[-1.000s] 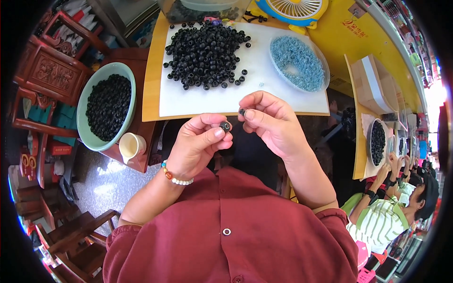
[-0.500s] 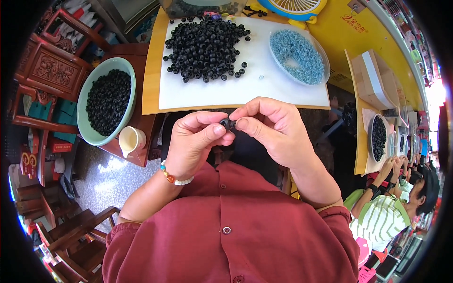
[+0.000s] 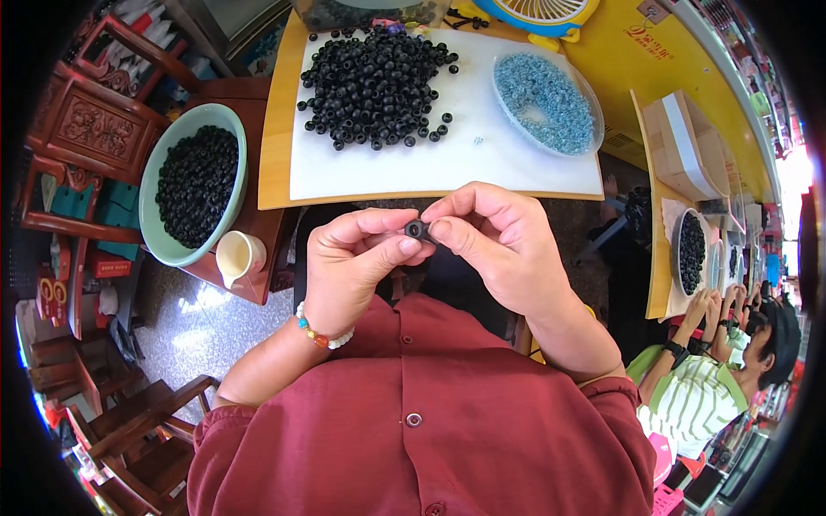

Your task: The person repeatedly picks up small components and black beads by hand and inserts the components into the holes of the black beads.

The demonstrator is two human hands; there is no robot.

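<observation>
Just off the near edge of the wooden tabletop (image 3: 275, 176), your two hands meet; your left hand (image 3: 344, 249) pinches a glossy black bead (image 3: 416, 229) between thumb and fingertips, its round hole showing; your right hand (image 3: 503, 236) has thumb and forefinger closed against the same bead from the right, though you cannot tell whether they grip a second small piece. Red lettering runs across the smooth yellow panel (image 3: 632, 82) beyond the tabletop's right edge. Toward the far left corner, a heap of round, drilled black beads (image 3: 370, 90) lies on a flat white sheet (image 3: 387, 176); toward the right edge, a clear oval dish (image 3: 594, 129) holds tiny, glassy pale-blue beads (image 3: 538, 95); at the far right corner sits a blue-and-yellow fan (image 3: 546, 13) with a white grille. Outside the left edge, a pale green basin (image 3: 151, 219) is filled with more dark beads (image 3: 202, 185); just beside it stands a cream spouted cup (image 3: 241, 258); a bracelet (image 3: 322, 340) of white and coloured beads rings your left wrist.
</observation>
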